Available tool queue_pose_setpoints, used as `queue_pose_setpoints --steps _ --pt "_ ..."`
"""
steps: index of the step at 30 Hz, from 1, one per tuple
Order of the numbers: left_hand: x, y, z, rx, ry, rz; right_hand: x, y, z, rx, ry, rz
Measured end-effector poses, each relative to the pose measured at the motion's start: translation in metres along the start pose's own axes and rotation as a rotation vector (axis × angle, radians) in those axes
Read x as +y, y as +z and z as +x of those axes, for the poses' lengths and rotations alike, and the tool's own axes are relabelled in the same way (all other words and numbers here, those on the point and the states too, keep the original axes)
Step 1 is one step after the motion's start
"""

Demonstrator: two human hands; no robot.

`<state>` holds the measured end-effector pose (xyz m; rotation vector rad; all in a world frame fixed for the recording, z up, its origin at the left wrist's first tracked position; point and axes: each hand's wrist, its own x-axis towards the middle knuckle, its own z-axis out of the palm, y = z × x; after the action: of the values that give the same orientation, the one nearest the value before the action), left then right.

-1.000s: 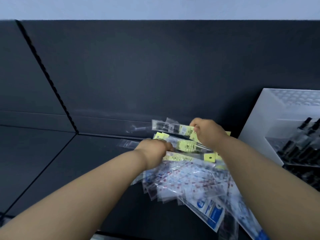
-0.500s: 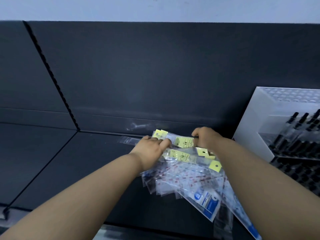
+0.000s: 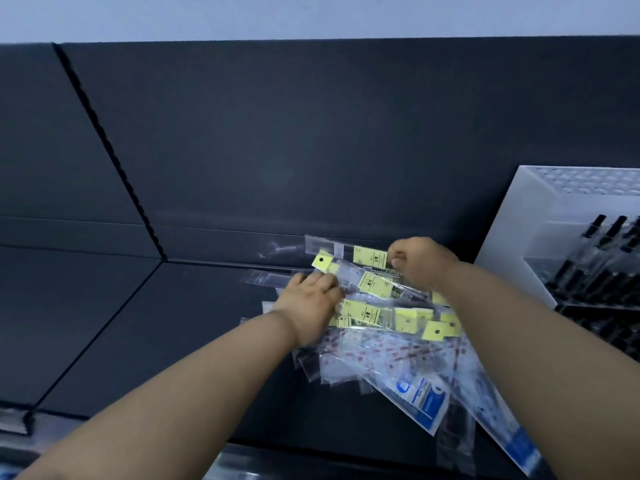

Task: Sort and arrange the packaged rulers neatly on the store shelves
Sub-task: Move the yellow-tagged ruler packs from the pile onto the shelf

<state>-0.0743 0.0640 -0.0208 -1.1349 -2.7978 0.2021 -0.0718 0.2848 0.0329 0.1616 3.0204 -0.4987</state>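
Right hand (image 3: 419,263): fingers curled, topmost yellow-tagged packet (image 3: 370,257) pinched at its right end, close to back wall.
Left hand (image 3: 306,306): fingers bent over left ends of packaged rulers (image 3: 367,313), pile gripped and steadied.
Pile laid on dark shelf (image 3: 194,327), fanned and crossed, yellow tags at mixed angles. Blue-labelled packets (image 3: 420,398) splayed over front edge.
No tidy row seen anywhere.
White organiser (image 3: 519,237) stood just beside pile, on right.
Judged: sorting barely begun. Separating by type, squaring and placing all left.
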Motion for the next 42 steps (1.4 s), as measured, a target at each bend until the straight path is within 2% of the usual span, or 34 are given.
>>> queue_pose_setpoints --steps 3,8,10,13,16,18,21,23,27,30,33,39,42 --pt "0.002 0.001 0.005 0.070 0.012 0.015 0.000 0.005 -0.010 -0.181 -0.093 0.007" --pt "0.003 -0.002 0.013 -0.093 0.026 0.002 -0.002 0.019 -0.038 -0.310 -0.133 -0.050" --pt "0.003 -0.005 0.014 -0.145 0.011 -0.054 -0.003 0.025 -0.045 -0.285 -0.147 -0.174" --pt "-0.001 -0.010 0.018 -0.133 -0.001 -0.115 -0.011 0.028 -0.045 -0.116 -0.208 -0.280" --pt "-0.010 -0.018 0.020 -0.156 -0.002 -0.141 -0.018 0.024 -0.045 -0.041 -0.243 -0.298" --pt "-0.017 -0.025 0.015 -0.257 -0.014 -0.273 -0.019 0.023 -0.048 -0.071 -0.231 -0.212" --pt "-0.017 -0.029 0.000 -0.502 -0.039 -0.538 -0.017 0.034 -0.058 -0.274 -0.216 -0.114" --pt "-0.011 -0.019 -0.007 -0.552 -0.034 -0.510 -0.013 0.048 -0.063 -0.367 -0.182 -0.148" --pt "-0.008 -0.001 -0.007 -0.419 -0.058 -0.392 -0.013 0.057 -0.065 -0.306 -0.139 -0.284" --pt "-0.007 -0.005 -0.005 -0.441 -0.075 -0.289 -0.021 0.058 -0.065 -0.296 -0.110 -0.361" --pt "-0.005 -0.006 -0.007 -0.416 -0.071 -0.223 -0.027 0.062 -0.071 -0.254 -0.082 -0.341" --pt "-0.003 -0.012 -0.018 -0.169 -0.067 -0.221 -0.028 0.060 -0.084 0.032 -0.147 -0.283" --pt "-0.007 -0.026 -0.016 -0.051 -0.083 -0.258 -0.023 0.049 -0.084 0.151 -0.198 -0.180"
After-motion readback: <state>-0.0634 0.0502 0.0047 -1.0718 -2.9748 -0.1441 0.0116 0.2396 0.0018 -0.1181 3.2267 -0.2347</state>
